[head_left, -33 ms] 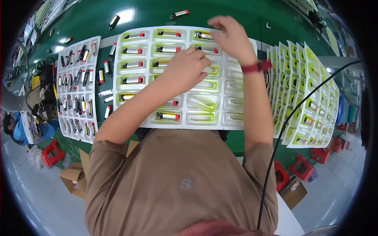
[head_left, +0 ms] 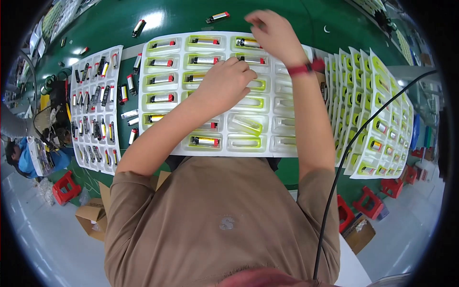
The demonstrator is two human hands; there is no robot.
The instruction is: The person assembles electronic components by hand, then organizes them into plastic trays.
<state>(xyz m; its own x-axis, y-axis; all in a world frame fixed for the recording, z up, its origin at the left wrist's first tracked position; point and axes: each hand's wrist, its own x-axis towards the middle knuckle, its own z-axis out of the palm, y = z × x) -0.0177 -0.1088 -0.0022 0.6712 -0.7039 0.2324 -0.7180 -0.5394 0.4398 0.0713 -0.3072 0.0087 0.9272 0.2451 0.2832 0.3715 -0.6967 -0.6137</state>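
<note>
A white moulded tray (head_left: pixel 143 105) lies before me, its slots lined with lime-green clear cases; many hold small battery units with red ends. My left hand (head_left: pixel 227 79) rests over the middle columns, fingers loosely bent and thumb apart. Its fingertips are beside a battery unit (head_left: pixel 252 60) in the third column; I see nothing held. Above the tray's far right part, my right hand (head_left: pixel 276 37) is raised, fingers curved and thumb apart, with nothing visible in it. Below it another battery unit (head_left: pixel 248 43) sits in its case. An empty clear case (head_left: pixel 245 125) lies askew nearer me.
At left stands a second white tray (head_left: pixel 119 52) full of battery units. Loose units, including one (head_left: pixel 218 17), lie on the green table (head_left: pixel 181 19). Stacked trays (head_left: pixel 356 119) lean at right. A black cable (head_left: pixel 363 129) crosses the right side. Red stools (head_left: pixel 66 187) stand below.
My right hand has moved slightly away from me and to the left, lifting clear of the battery unit at the tray's far edge. The left hand has stayed almost still.
</note>
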